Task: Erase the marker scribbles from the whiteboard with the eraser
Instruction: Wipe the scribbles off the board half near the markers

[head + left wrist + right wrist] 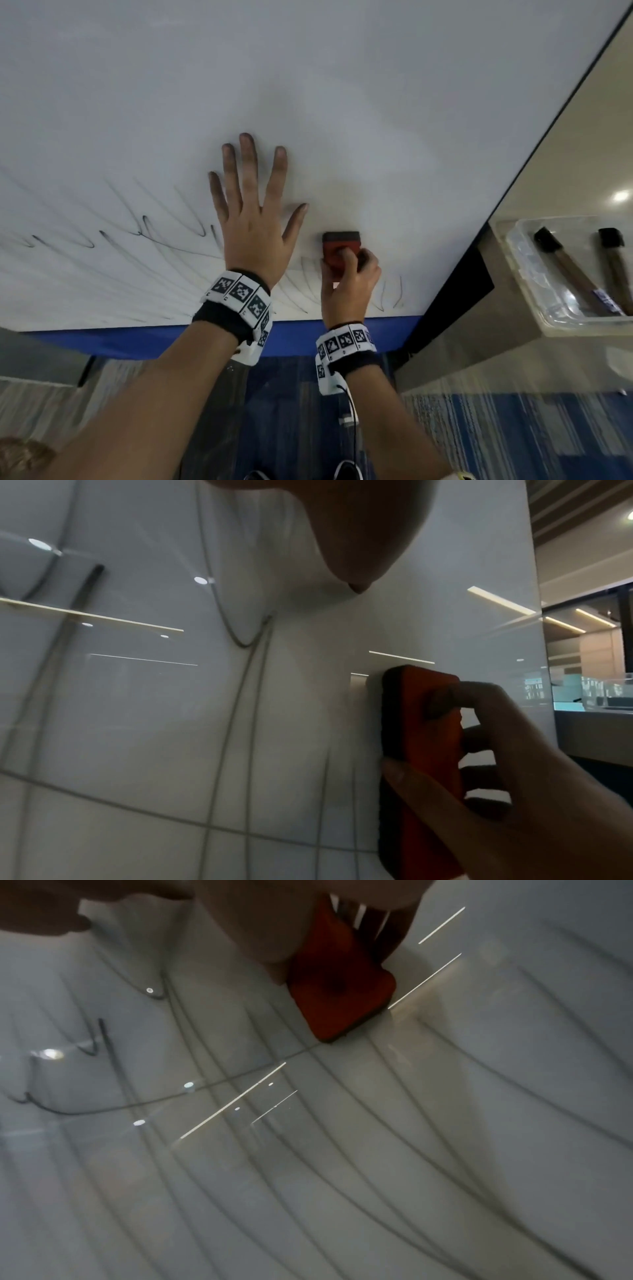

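right hand [349, 284] grips the red eraser [340, 248], thumb and fingers curled round it, black felt face pressed on the whiteboard [342, 85] low and right of centre. left hand [253, 219] flat on the board just left of the eraser, fingers spread straight, holding nothing. black marker scribbles [137, 236] run along the board's lower part, left of and under both hands. clear tray [534, 274] with two markers [565, 270] sits off to the right.

Red eraser [337, 250] — flat on scribbled whiteboard [342, 102]
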### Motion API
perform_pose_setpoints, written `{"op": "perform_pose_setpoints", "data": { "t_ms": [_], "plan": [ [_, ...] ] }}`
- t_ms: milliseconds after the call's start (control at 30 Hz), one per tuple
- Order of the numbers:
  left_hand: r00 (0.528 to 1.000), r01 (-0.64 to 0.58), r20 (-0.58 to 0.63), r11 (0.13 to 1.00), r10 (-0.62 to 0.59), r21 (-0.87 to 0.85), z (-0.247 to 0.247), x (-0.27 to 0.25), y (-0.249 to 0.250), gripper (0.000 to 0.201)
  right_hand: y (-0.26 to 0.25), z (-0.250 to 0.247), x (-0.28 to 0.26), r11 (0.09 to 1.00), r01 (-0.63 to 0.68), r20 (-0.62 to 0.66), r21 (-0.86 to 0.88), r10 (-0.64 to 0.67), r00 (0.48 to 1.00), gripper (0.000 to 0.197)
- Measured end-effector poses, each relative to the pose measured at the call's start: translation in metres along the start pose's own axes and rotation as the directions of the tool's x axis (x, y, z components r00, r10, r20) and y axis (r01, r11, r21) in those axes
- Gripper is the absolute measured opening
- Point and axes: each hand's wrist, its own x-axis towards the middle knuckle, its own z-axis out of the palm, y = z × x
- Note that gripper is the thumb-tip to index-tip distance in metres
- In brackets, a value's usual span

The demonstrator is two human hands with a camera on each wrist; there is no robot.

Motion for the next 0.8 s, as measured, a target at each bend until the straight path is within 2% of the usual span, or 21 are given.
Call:
{"op": "perform_pose_setpoints", "data": {
  "t_ms": [67, 133, 233, 333, 400, 433, 467, 533, 567, 600, 633, 667, 733, 767, 800],
  "plan": [
    [1.0, 0.02, -0.018, 1.0, -0.02, -0.014, 0.005, -0.002, 0.003, 0.075, 0.033, -0.005, -0.001, 0.996, -0.073, -0.059, 0.042, 0.076, 0.995, 0.044],
    [0.999, 0.029, -0.034, 0.999, -0.029, -0.024, 0.01, -0.005, 0.004, 0.074, 0.077, -0.011, -0.007, 0.956, -0.247, -0.15, 0.159, 0.27, 0.951, 0.045],
    [0.998, 0.033, -0.057, 0.999, -0.035, -0.041, 0.02, -0.01, 0.006, 0.073, 0.122, -0.01, -0.012, 0.804, -0.511, -0.172, 0.305, 0.574, 0.8, 0.053],
    [0.998, 0.019, -0.052, 0.999, -0.021, -0.033, 0.027, -0.013, 0.005, 0.076, 0.155, 0.002, -0.018, 0.662, -0.634, -0.157, 0.399, 0.731, 0.664, 0.055],
    [0.998, 0.006, -0.057, 1.0, -0.007, -0.017, 0.028, -0.016, 0.002, 0.076, 0.169, 0.011, -0.023, 0.522, -0.727, -0.128, 0.446, 0.841, 0.525, 0.057],
    [0.998, -0.001, -0.057, 1.0, 0.0, -0.01, 0.028, -0.017, 0.001, 0.075, 0.175, 0.012, -0.026, 0.419, -0.77, -0.082, 0.481, 0.896, 0.437, 0.058],
    [0.999, -0.008, -0.054, 1.0, 0.008, -0.004, 0.028, -0.018, 0.0, 0.075, 0.186, 0.016, -0.028, 0.325, -0.767, -0.013, 0.553, 0.924, 0.382, 0.059],
    [0.999, -0.01, -0.045, 1.0, 0.01, 0.003, 0.028, -0.02, 0.0, 0.075, 0.212, 0.023, -0.032, 0.214, -0.781, 0.105, 0.587, 0.936, 0.335, 0.063],
    [0.999, -0.005, -0.042, 1.0, 0.005, 0.001, 0.028, -0.021, 0.0, 0.074, 0.224, 0.028, -0.034, 0.2, -0.78, 0.132, 0.593, 0.932, 0.339, 0.07],
    [0.999, 0.002, -0.043, 1.0, -0.002, -0.005, 0.028, -0.022, 0.002, 0.073, 0.223, 0.027, -0.031, 0.16, -0.787, 0.162, 0.596, 0.936, 0.313, 0.075],
    [0.999, 0.009, -0.042, 1.0, -0.01, -0.011, 0.028, -0.022, 0.003, 0.072, 0.204, 0.022, -0.025, 0.207, -0.767, 0.108, 0.607, 0.935, 0.338, 0.072],
    [0.999, 0.014, -0.042, 1.0, -0.014, -0.018, 0.028, -0.023, 0.005, 0.072, 0.185, 0.016, -0.018, 0.283, -0.748, 0.051, 0.601, 0.92, 0.389, 0.065],
    [0.999, 0.018, -0.043, 0.999, -0.019, -0.034, 0.031, -0.023, 0.007, 0.071, 0.16, 0.012, -0.012, 0.447, -0.693, -0.018, 0.566, 0.847, 0.532, 0.055],
    [0.999, 0.02, -0.044, 0.999, -0.022, -0.04, 0.032, -0.023, 0.007, 0.071, 0.146, 0.01, -0.013, 0.496, -0.658, -0.014, 0.566, 0.804, 0.594, 0.052],
    [0.999, 0.024, -0.045, 0.999, -0.026, -0.045, 0.032, -0.023, 0.007, 0.071, 0.143, 0.011, -0.014, 0.533, -0.633, -0.022, 0.562, 0.774, 0.633, 0.05]
  ]
}}
